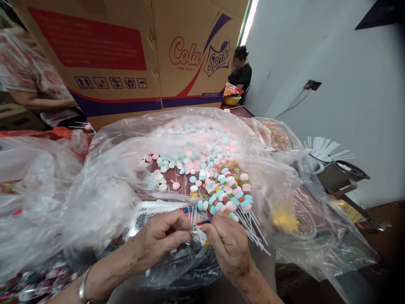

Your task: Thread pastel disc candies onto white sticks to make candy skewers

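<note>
Between my hands is a small clear printed wrapper. My left hand pinches its left side, thumb and fingers close together. On its right side my right hand is closed, thumb against the curled fingers. A stack of printed wrappers lies just behind my left hand. Beyond my right hand rest several candy skewers of pink, blue and white pieces, their white sticks pointing toward the lower right. Loose pastel candies are heaped behind them in a clear plastic bag.
A large cardboard box stands at the back. White sticks fill a container at the right, beside a dark lidded pot. Plastic bags cover the left side. One person is at the left, another behind the box.
</note>
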### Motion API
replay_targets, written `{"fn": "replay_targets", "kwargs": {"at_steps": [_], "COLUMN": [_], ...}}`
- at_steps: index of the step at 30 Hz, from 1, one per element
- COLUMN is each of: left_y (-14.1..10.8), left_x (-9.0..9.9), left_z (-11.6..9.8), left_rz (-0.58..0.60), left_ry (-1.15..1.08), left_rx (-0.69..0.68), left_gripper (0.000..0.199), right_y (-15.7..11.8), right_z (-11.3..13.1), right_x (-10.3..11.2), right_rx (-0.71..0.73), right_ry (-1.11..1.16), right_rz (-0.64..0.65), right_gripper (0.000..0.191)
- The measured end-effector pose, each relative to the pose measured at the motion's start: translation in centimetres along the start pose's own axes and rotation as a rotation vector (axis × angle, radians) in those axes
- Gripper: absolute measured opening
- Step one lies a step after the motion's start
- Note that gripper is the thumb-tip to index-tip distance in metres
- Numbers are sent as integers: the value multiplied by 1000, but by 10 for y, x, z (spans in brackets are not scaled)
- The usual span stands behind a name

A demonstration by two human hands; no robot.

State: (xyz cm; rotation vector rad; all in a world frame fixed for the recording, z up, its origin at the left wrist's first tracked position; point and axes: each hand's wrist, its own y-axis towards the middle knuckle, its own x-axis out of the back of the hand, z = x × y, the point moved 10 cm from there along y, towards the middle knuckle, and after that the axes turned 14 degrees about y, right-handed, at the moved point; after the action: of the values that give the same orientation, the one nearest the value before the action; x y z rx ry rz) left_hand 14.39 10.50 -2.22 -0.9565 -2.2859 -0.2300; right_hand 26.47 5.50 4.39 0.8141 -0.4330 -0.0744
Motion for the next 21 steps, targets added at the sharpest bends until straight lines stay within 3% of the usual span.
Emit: {"fn": "replay_targets", "kwargs": {"at_steps": [4, 10, 13, 18, 21], "left_y": [2, 2, 3, 5, 4], "left_x": [3, -2, -6, -13, -7], "left_z": [-5, 0, 7, 13, 11], "left_rz": [-64, -52, -37, -3, -35], "left_ry": [46, 110, 131, 114, 125], "left_rx": [-94, -91, -105, -159, -185], "left_gripper": [36, 41, 39, 39, 38], "right_y": [-1, -9, -13, -11, -14], "right_z": [-8, -34, -39, -27, -26], "right_x": [1, -3, -5, 9, 52], "right_rx": [-88, -452, -536, -397, -278], "right_ry": [-1, 150, 221, 92, -135], "right_rz": [9, 143, 140, 89, -22], "right_gripper": [40, 21, 22, 24, 10]}}
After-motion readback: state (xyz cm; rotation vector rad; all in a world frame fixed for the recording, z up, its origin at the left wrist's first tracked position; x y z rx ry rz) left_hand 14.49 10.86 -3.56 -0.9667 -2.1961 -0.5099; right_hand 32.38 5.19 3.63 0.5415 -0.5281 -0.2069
